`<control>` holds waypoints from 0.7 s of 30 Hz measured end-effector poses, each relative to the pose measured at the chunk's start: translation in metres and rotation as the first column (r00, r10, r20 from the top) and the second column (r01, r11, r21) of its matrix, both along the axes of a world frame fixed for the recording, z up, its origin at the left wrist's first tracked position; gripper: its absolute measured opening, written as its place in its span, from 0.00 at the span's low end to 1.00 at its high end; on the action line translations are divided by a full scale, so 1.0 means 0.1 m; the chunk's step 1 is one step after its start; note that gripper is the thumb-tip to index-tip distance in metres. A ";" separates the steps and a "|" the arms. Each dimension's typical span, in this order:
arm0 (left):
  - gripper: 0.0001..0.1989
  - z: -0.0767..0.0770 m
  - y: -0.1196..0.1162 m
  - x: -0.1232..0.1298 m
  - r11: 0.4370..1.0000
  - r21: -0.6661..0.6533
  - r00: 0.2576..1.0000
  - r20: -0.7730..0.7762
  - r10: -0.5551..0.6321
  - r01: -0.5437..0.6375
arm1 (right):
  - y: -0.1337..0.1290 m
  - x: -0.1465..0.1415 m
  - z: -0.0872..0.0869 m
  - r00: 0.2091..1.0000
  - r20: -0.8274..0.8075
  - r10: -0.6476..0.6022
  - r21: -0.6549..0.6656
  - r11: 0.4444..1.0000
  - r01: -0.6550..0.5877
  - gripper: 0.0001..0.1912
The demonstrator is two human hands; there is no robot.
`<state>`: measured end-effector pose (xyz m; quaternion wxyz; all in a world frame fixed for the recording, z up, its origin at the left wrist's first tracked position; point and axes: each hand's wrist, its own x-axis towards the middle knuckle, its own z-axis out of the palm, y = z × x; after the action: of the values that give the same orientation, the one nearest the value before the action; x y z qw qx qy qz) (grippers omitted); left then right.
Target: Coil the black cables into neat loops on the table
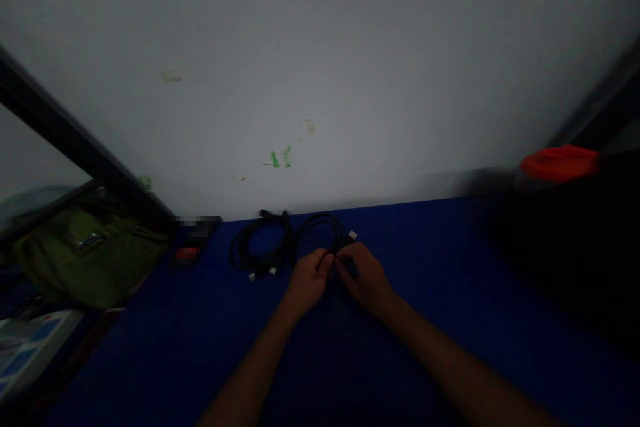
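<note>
A coiled black cable [320,217] lies on the blue surface, with a pale metal plug [353,235] at its right side. My left hand [309,278] is closed at the near edge of this coil, thumb and fingers pinched on the cable. Close beside it, the thumb and forefinger of my right hand [369,277] pinch the same part from the right. The fingertips of both hands almost meet and partly hide the cable there. Another black cable coil [235,250] rests just to the left, with two pale plug ends at its near side.
Behind the blue surface [430,320] rises a pale wall [400,80] with tape scraps. At left lie a blurred dark item [200,233], a green bag [95,250] and a white-and-blue box [35,347]. A large black object [575,247] with an orange-red item [559,163] stands at right.
</note>
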<state>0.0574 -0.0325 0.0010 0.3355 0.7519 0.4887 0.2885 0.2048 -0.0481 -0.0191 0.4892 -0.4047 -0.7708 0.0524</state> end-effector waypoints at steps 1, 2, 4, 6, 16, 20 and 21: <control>0.17 -0.01 0.00 0.01 1.000 0.006 1.000 -0.012 0.003 -0.003 | 0.00 0.00 0.00 1.000 -0.024 -0.013 -0.033 0.999 0.013 0.03; 0.16 -0.01 -0.01 0.02 1.000 0.012 1.000 -0.026 0.007 -0.007 | 0.00 0.00 0.01 0.999 -0.040 -0.021 -0.059 0.998 0.018 0.04; 0.15 -0.04 -0.02 0.03 0.999 0.031 0.998 -0.056 0.022 -0.021 | 0.00 0.01 0.03 0.999 -0.040 -0.023 -0.081 0.997 0.020 0.04; 0.15 -0.06 -0.03 0.04 0.999 0.044 0.996 -0.083 0.035 -0.031 | 0.00 0.01 0.05 0.999 -0.010 -0.034 -0.083 0.996 0.033 0.04; 0.16 -0.04 -0.05 0.05 0.996 0.057 0.995 -0.075 0.066 -0.062 | -0.02 0.05 0.14 0.962 0.239 -0.130 -0.167 0.971 0.173 0.05; 0.15 -0.02 -0.06 0.05 0.997 0.049 0.996 -0.066 0.059 -0.055 | -0.01 0.06 0.13 0.946 0.310 -0.101 -0.158 0.975 0.156 0.06; 0.15 -0.02 -0.06 0.05 0.997 0.048 0.996 -0.067 0.060 -0.057 | 0.00 0.07 0.12 0.937 0.336 -0.097 -0.145 0.978 0.153 0.06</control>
<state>0.0624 -0.0381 -0.0013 0.2925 0.7544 0.5148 0.2833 0.2113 -0.0481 -0.0069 0.3212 -0.4959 -0.8066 0.0183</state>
